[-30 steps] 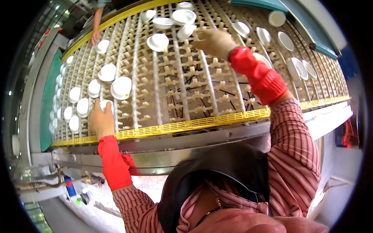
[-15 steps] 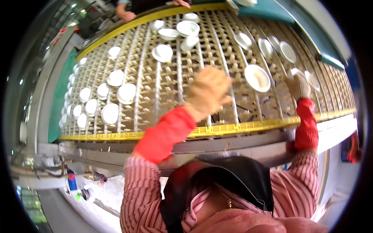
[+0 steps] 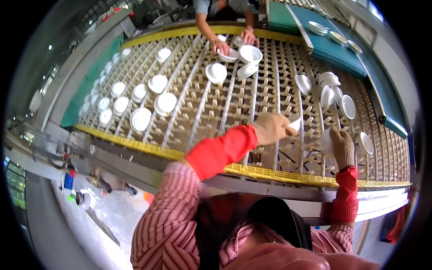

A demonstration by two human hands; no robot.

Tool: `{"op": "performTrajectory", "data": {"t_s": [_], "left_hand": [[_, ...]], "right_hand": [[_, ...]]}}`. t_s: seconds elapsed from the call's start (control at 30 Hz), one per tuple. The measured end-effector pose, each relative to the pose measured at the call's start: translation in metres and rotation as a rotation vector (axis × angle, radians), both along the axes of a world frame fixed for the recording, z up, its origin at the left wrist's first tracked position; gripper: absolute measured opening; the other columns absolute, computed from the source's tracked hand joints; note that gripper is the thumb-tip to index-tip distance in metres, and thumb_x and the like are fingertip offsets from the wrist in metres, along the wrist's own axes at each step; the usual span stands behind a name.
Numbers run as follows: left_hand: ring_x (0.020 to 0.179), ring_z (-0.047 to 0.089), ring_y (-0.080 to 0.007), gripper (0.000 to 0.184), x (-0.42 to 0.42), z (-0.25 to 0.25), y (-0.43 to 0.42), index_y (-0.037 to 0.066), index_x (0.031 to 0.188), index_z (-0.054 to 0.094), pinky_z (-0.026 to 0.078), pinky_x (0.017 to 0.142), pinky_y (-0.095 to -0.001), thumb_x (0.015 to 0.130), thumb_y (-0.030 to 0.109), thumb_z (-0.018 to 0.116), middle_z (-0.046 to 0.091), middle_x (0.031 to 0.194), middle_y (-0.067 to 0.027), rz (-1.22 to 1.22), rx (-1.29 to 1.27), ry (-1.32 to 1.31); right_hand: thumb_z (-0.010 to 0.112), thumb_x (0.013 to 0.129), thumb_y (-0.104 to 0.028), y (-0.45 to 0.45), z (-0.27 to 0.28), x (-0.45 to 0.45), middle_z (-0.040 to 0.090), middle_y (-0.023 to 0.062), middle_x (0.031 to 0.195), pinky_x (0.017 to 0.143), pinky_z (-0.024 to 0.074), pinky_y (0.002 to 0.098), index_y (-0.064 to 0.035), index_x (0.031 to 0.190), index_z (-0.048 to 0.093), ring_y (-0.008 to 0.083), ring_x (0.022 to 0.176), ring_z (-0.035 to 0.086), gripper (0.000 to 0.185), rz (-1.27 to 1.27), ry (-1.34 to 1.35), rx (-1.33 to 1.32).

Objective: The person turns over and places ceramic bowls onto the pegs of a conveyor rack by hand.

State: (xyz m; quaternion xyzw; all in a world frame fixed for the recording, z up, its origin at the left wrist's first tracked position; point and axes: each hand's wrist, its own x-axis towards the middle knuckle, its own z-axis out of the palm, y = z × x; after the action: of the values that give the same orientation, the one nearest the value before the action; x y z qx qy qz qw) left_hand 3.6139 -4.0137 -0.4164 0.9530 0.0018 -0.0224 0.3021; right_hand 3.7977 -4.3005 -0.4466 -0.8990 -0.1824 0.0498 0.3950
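My left hand (image 3: 275, 128), in a tan glove with a red sleeve cover, is closed on a small white dish (image 3: 295, 123) over the peg conveyor (image 3: 216, 101). Farther right, my right hand (image 3: 344, 146) grips a white bowl (image 3: 327, 140) by its edge near the conveyor's front. Just right of that hand, another white bowl (image 3: 365, 142) stands tilted among the pegs. Behind my hands are a leaning bowl (image 3: 348, 106) and a few bowls close together (image 3: 329, 79).
Opposite, a co-worker's hands (image 3: 220, 46) touch white bowls at the back edge. Several white dishes (image 3: 165, 104) lie on the left half. A green belt (image 3: 333, 45) with bowls runs at back right. A yellow guard (image 3: 288, 176) lines the front edge.
My left hand has moved right and now holds a dish. My right hand is now closed on a bowl. The co-worker's hands have reached onto the bowls, and the view has shifted.
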Motion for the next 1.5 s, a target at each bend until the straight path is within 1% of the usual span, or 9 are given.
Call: {"op": "performTrajectory", "data": {"t_s": [0.23, 0.3, 0.47, 0.8, 0.93, 1.03, 1.1, 1.27, 1.5], "left_hand": [[0.089, 0.076, -0.0191, 0.060, -0.143, 0.043, 0.101, 0.003, 0.122, 0.080, 0.062, 0.078, -0.0344, 0.105, 0.058, 0.066, 0.080, 0.100, -0.0117, 0.673, -0.537, -0.060], [0.088, 0.077, -0.0237, 0.062, -0.185, 0.043, 0.138, 0.003, 0.118, 0.080, 0.061, 0.081, -0.0384, 0.105, 0.061, 0.063, 0.080, 0.094, -0.0133, 0.841, -0.353, -0.159], [0.093, 0.077, -0.0376, 0.061, -0.250, 0.020, 0.175, 0.002, 0.108, 0.079, 0.056, 0.091, -0.0507, 0.105, 0.059, 0.058, 0.079, 0.095, -0.0221, 0.898, 0.779, 0.093], [0.098, 0.068, -0.0471, 0.039, -0.234, 0.034, 0.155, 0.001, 0.104, 0.074, 0.053, 0.090, -0.0543, 0.100, 0.039, 0.072, 0.076, 0.100, -0.0213, 0.844, 0.734, -0.168], [0.100, 0.070, -0.0364, 0.045, -0.193, 0.036, 0.125, 0.000, 0.111, 0.074, 0.053, 0.094, -0.0500, 0.094, 0.042, 0.079, 0.075, 0.108, -0.0165, 0.503, 0.824, -0.460], [0.093, 0.064, -0.0265, 0.075, -0.149, 0.038, 0.072, 0.001, 0.113, 0.072, 0.053, 0.087, -0.0446, 0.107, 0.073, 0.049, 0.066, 0.096, -0.0108, 0.218, 0.714, -0.467], [0.089, 0.061, -0.0265, 0.085, -0.113, 0.023, 0.041, 0.002, 0.110, 0.072, 0.053, 0.087, -0.0445, 0.107, 0.080, 0.038, 0.059, 0.090, -0.0092, -0.014, 0.662, -0.586], [0.106, 0.070, -0.0303, 0.042, -0.043, -0.007, -0.041, 0.007, 0.106, 0.076, 0.054, 0.095, -0.0486, 0.082, 0.038, 0.089, 0.076, 0.113, -0.0133, -0.220, 0.516, -0.747], [0.083, 0.071, -0.0311, 0.032, -0.025, -0.007, -0.034, 0.011, 0.102, 0.086, 0.057, 0.075, -0.0448, 0.093, 0.041, 0.082, 0.074, 0.093, -0.0127, 0.014, 0.149, -0.163]], "right_hand": [[0.073, 0.100, -0.047, 0.078, 0.051, -0.072, 0.077, 0.0199, 0.102, 0.084, 0.0605, 0.0438, 0.0024, 0.120, 0.074, 0.0323, 0.094, 0.076, 0.053, 0.433, 0.118, -0.228], [0.081, 0.094, -0.021, 0.100, 0.022, -0.047, 0.080, 0.0186, 0.102, 0.083, 0.0645, 0.0475, -0.0038, 0.127, 0.068, 0.0335, 0.092, 0.080, 0.040, 0.948, -0.666, -0.208], [0.075, 0.091, -0.006, 0.221, 0.081, -0.090, 0.075, 0.0210, 0.114, 0.090, 0.0610, 0.0506, -0.0033, 0.138, 0.063, 0.0436, 0.097, 0.074, 0.049, 1.035, -0.886, 0.362], [0.055, 0.117, -0.030, 0.296, 0.033, -0.101, 0.071, 0.0278, 0.141, 0.101, 0.0627, 0.0361, 0.0116, 0.155, 0.049, 0.0351, 0.123, 0.076, 0.056, 0.855, 0.726, 0.830], [0.060, 0.114, -0.037, 0.215, 0.029, -0.049, 0.081, 0.0139, 0.131, 0.106, 0.0557, 0.0332, 0.0087, 0.153, 0.055, 0.0188, 0.119, 0.076, 0.061, 0.622, 0.345, 0.628], [0.067, 0.104, -0.045, 0.172, 0.010, 0.018, 0.080, 0.0249, 0.111, 0.092, 0.0624, 0.0431, -0.0072, 0.150, 0.061, 0.0368, 0.105, 0.079, 0.060, 0.298, -0.525, 0.125], [0.074, 0.093, -0.059, 0.152, 0.025, 0.049, 0.080, 0.0254, 0.112, 0.091, 0.0624, 0.0499, -0.0072, 0.150, 0.059, 0.0406, 0.105, 0.079, 0.078, 0.091, -0.484, -0.251], [0.077, 0.090, -0.053, 0.113, 0.008, 0.114, 0.079, 0.0253, 0.119, 0.097, 0.0585, 0.0517, -0.0078, 0.152, 0.055, 0.0428, 0.111, 0.077, 0.080, -0.103, -0.419, -0.399], [0.061, 0.100, -0.051, 0.061, -0.062, 0.195, 0.076, 0.0273, 0.122, 0.102, 0.0562, 0.0545, -0.0029, 0.124, 0.076, 0.0444, 0.116, 0.073, 0.055, -0.008, -0.457, -0.605]]}}
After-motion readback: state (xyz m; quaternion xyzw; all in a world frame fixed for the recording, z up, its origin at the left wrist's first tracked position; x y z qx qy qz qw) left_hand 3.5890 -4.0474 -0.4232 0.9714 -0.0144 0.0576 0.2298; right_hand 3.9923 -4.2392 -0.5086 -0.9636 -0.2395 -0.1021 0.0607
